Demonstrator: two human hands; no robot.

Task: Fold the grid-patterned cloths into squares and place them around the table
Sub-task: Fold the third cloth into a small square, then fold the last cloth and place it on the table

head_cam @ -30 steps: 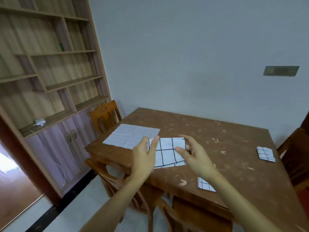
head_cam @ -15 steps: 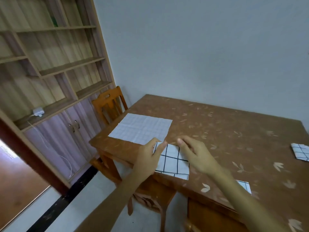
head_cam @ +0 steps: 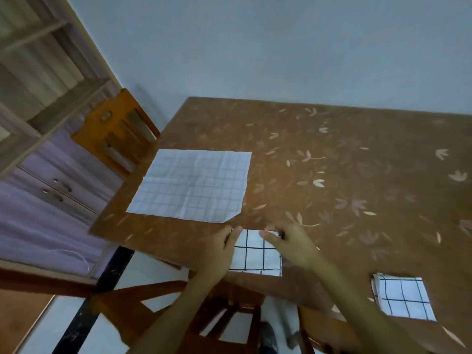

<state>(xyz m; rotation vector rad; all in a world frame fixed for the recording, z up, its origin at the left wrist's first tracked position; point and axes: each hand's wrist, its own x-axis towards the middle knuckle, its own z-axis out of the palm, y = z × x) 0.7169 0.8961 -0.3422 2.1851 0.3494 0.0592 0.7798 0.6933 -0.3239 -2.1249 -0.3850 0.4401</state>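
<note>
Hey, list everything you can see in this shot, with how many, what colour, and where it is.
Folded grid cloths: two, white with black lines; one at the near table edge between the hands, one further right along the near edge.
Unfolded grid cloth: one, pale with faint lines, flat at the table's left end.
Table: one, brown with a leaf pattern, centre and right.
Chairs: two, orange-brown wood; one at the table's left end, one below the near edge.
Shelf cabinet: one, greyish wood, left wall.
Left hand: on the near folded cloth's left edge.
Right hand: fingers at that cloth's top edge.
</note>
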